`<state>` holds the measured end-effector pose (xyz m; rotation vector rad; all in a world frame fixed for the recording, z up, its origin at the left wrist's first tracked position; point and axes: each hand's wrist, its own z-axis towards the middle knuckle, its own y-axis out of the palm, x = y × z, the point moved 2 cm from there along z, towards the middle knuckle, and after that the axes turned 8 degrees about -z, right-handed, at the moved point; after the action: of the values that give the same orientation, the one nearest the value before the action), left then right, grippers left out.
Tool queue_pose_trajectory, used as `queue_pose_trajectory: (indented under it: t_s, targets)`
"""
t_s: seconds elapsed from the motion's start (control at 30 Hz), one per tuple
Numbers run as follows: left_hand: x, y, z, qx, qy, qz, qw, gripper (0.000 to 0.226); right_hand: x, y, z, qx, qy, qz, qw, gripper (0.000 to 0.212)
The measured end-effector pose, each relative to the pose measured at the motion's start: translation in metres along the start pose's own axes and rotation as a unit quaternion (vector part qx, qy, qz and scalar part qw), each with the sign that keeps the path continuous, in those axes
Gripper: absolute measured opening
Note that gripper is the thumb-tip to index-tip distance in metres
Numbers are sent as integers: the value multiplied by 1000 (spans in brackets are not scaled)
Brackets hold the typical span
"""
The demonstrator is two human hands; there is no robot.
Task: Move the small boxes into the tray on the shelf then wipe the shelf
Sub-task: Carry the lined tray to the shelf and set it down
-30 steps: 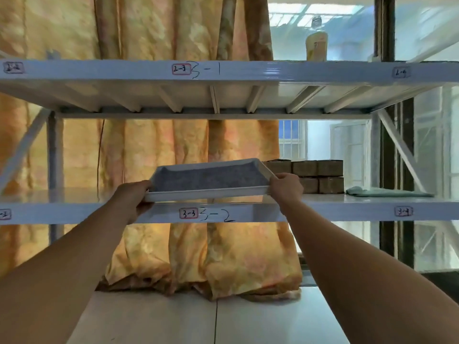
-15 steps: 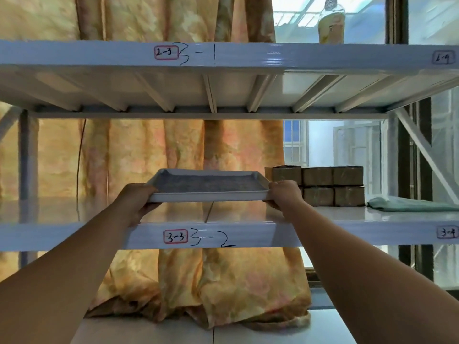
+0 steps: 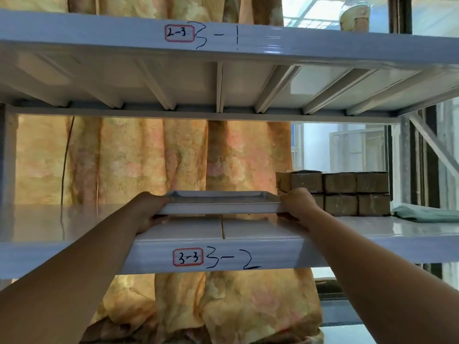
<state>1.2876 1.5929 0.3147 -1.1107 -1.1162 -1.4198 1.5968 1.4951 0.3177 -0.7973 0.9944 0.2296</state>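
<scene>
gripping the tray by its ends — left hand and right hand, fingers clamped on its rim

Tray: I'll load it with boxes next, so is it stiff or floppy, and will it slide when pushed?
Probably stiff: the tray looks flat though the left hand and right hand grip only its ends. Likely light, being shallow. It may slide easily: the shelf looks glossy.
</scene>
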Motion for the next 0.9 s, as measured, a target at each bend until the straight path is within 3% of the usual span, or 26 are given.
queue_pose_trajectory:
  t_s: [0.23, 0.37, 0.5, 0.57, 0.77, 0.9]
  targets:
    - [-1, 12, 12, -50, 17, 178, 983, 31, 2, -4, 0, 17, -51, -189, 981, 18]
    - [-2, 17, 9, -53, 34, 232, 971, 48, 3, -2, 3, 16, -67, -216, 974, 14]
    - [-3, 24, 4, -34, 55, 286, 956, 61, 2, 7, 4, -13, -94, -295, 951, 36]
    - [-2, 24, 2, -12, 70, 339, 938, 65, 1, 7, 0, -20, -100, -315, 944, 32]
    - [-3, 25, -4, 12, 129, 454, 882, 35, -1, -1, -2, -31, -127, -353, 926, 25]
    - [-5, 22, -7, 39, 126, 491, 861, 36, 4, -4, 9, -37, -137, -337, 931, 33]
